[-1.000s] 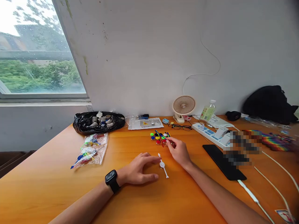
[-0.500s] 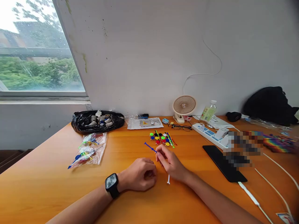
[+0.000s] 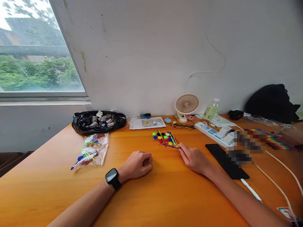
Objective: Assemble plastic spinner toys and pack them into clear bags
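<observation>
My right hand (image 3: 195,159) pinches one end of a thin blue plastic stick (image 3: 172,146) between thumb and fingertips. The stick points left, along the near edge of a cluster of small round coloured discs (image 3: 155,137) and thin coloured sticks (image 3: 172,138). Whether its far end touches them I cannot tell. My left hand (image 3: 136,164), with a black watch (image 3: 112,176) on the wrist, rests on the table in a loose fist. No object shows in its curled fingers.
A clear bag of coloured parts (image 3: 93,151) lies to the left, before a black plastic bag (image 3: 78,123). Along the wall stand a small fan (image 3: 187,104) and a bottle (image 3: 211,111), with glasses (image 3: 183,126) nearby. A power strip (image 3: 210,132), black phone (image 3: 224,160) and cables occupy the right.
My right hand has moved forward and right, bringing the blue stick to the coloured pieces. A white stick seen below that hand no longer shows. My left hand stays closed, slightly shifted in view.
</observation>
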Available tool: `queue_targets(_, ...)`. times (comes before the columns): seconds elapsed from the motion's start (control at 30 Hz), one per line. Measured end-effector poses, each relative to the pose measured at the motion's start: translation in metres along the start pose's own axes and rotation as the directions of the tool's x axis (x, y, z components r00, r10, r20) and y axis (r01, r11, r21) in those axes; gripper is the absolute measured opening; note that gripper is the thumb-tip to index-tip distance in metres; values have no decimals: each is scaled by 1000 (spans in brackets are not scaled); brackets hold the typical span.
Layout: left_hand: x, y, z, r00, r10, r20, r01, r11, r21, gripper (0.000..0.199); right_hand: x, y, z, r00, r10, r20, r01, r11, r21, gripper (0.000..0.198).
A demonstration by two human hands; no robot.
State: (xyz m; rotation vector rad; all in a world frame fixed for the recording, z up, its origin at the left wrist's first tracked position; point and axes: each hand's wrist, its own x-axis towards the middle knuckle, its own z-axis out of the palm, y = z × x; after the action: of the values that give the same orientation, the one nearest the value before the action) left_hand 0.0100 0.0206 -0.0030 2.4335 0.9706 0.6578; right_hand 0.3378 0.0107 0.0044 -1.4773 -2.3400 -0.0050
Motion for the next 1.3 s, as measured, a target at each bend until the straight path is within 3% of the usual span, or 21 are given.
queue_targets(0.1,1,2,0,1000,3,-9,-2,1000,25,12,5,10,-13,991,-8,-130,-1,998,-68,25)
queue_targets(0.23,2,5,-4,1000,28,2,-28,998,64,13,28,-19,-18,955,65,-289,-56,998,41,22)
queue_targets(0.4,3,1,-8,994,80,-73,-68,985,156,9,61,-59,8,979,136,-154,-127,989,70,16)
queue_targets(0.47,2,-4,-10,990,63,-126,-37,980,198,3,67,-62,20,978,157,-140,-155,988,25,16)
queue_targets(0.57,1,-10,-10,986,35,-165,1,977,214,16,66,-59,30,970,168,-176,-170,986,6,17)
queue_targets(0.7,1,-15,-9,988,41,-151,-15,985,173,24,60,-54,31,971,163,-173,-162,987,20,17)
queue_targets(1.3,1,-14,-8,989,30,-148,-5,986,166,24,59,-50,29,977,158,-141,-157,987,21,14)
